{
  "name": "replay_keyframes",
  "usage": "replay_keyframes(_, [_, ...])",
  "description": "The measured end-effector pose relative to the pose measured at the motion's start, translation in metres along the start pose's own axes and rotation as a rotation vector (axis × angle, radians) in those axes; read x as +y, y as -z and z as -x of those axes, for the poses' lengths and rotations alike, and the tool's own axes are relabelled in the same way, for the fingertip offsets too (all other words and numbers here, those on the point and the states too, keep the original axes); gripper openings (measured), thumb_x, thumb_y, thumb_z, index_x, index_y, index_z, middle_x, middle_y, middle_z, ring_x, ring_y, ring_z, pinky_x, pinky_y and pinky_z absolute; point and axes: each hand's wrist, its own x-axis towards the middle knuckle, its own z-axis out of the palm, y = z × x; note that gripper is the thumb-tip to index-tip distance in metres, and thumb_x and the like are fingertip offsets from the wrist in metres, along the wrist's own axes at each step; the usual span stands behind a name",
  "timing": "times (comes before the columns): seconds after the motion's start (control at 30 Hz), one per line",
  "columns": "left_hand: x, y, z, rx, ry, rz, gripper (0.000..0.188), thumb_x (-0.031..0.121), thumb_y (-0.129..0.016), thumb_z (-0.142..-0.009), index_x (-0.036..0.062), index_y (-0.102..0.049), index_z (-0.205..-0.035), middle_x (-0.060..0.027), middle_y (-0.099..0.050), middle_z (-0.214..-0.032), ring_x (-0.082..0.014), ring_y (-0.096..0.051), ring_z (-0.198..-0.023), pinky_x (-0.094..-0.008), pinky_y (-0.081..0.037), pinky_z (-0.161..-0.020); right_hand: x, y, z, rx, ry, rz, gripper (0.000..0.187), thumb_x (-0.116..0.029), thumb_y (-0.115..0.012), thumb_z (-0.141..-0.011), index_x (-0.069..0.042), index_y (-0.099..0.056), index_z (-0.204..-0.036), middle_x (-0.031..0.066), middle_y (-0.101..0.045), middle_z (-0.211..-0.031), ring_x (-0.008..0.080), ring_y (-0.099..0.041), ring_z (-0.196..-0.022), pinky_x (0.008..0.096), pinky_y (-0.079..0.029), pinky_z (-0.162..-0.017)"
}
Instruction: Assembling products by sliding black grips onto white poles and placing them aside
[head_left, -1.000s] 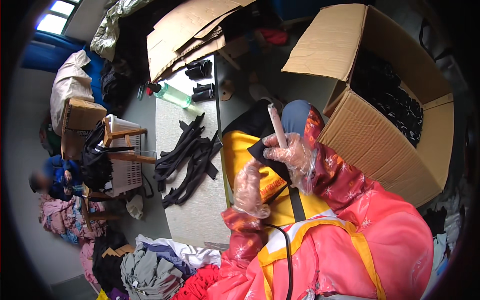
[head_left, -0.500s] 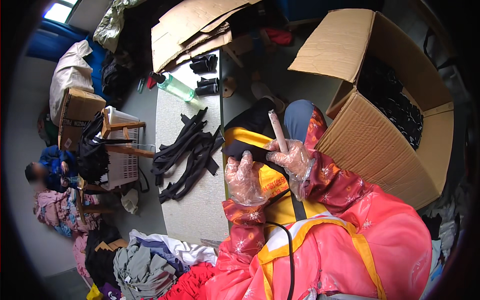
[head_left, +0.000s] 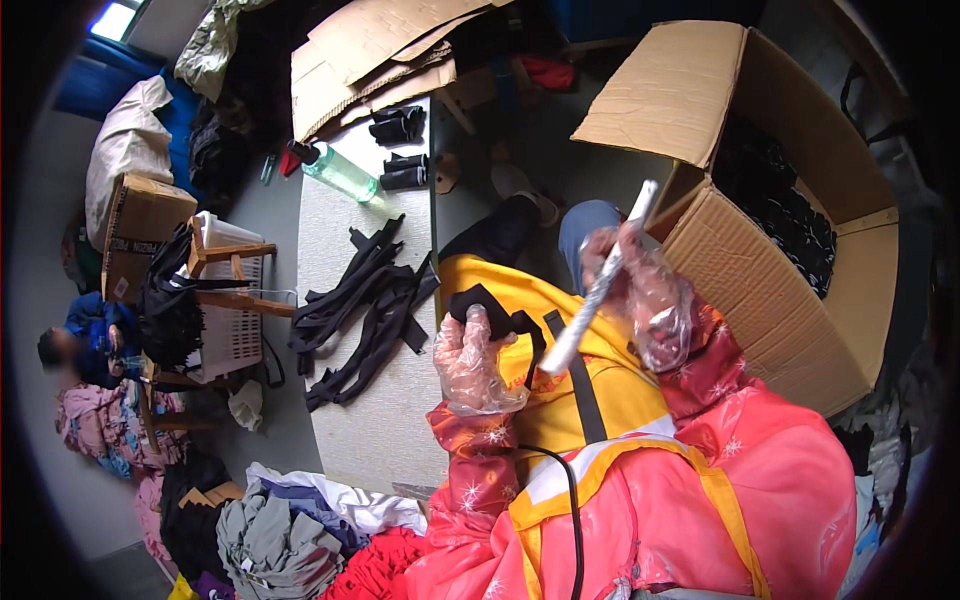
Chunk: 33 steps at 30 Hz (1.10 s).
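My left hand [head_left: 466,368], in a clear plastic glove, is closed on a black fabric strip [head_left: 482,308] above my lap, close to the table's edge. One end of the strip hangs down to the right of my fingers. Farther right, my gloved right hand [head_left: 645,295] is raised and wrapped round a slim whitish rod [head_left: 578,333], which slants from upper right to lower left. Motion blurs the rod, so its exact kind is unclear. Beneath both hands spreads a yellow apron [head_left: 630,395] with a black band. More black strips [head_left: 370,310] lie loosely piled on the table.
The pale table [head_left: 385,455] bears a green-tinted bottle [head_left: 340,172], black rolled bundles [head_left: 404,172] and flattened cardboard [head_left: 370,50]. At right stands an open carton [head_left: 770,290] holding black patterned cloth. Clothes [head_left: 275,540], a white crate [head_left: 240,325] and a person [head_left: 100,340] are left.
My right hand has let go of the black strip and moved up and right, tipping the rod's lower end leftward. My left hand keeps the strip, now bunched and hanging loose.
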Motion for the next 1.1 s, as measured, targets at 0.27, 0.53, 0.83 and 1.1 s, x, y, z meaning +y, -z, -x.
replay_keyframes(0.27, [-0.016,-0.003,0.006,-0.239,-0.010,0.094,0.019,0.008,-0.050,-0.091,0.0010,-0.058,-0.107,-0.0121,-0.063,-0.092,-0.0212,-0.064,-0.075,-0.0288,-0.054,-0.060,0.037,-0.019,-0.001,-0.224,-0.163,0.051,0.045,-0.017,-0.066,-0.083,0.001,-0.052,-0.122,0.0046,-0.057,-0.083,0.0109,-0.057,-0.066,0.0196,-0.048,-0.057])
replay_keyframes(0.53, [-0.022,-0.008,0.009,-0.463,-0.122,0.196,0.021,0.000,-0.052,-0.089,-0.0056,-0.059,-0.108,-0.0130,-0.062,-0.103,-0.0171,-0.060,-0.084,-0.0268,-0.050,-0.069,0.069,0.000,-0.005,-0.023,0.114,0.059,0.037,-0.015,-0.065,-0.084,0.000,-0.057,-0.117,0.0100,-0.064,-0.103,0.0127,-0.058,-0.087,0.0263,-0.046,-0.079])
replay_keyframes(0.83, [-0.018,-0.014,0.020,-0.398,0.110,0.109,0.036,0.020,-0.056,-0.090,-0.0009,-0.052,-0.119,-0.0133,-0.058,-0.110,-0.0201,-0.060,-0.092,-0.0314,-0.052,-0.078,0.053,-0.005,0.003,-0.183,-0.022,0.085,0.043,-0.007,-0.068,-0.079,0.001,-0.054,-0.119,0.0101,-0.064,-0.103,0.0164,-0.061,-0.092,0.0253,-0.049,-0.076])
replay_keyframes(1.1, [-0.020,-0.008,0.017,-0.467,0.180,0.246,0.041,0.022,-0.056,-0.090,-0.0023,-0.048,-0.122,-0.0132,-0.058,-0.108,-0.0223,-0.060,-0.094,-0.0353,-0.053,-0.077,0.045,-0.010,-0.006,-0.290,-0.063,0.181,0.034,0.005,-0.067,-0.072,0.000,-0.061,-0.105,0.0079,-0.065,-0.096,0.0159,-0.062,-0.088,0.0256,-0.051,-0.076])
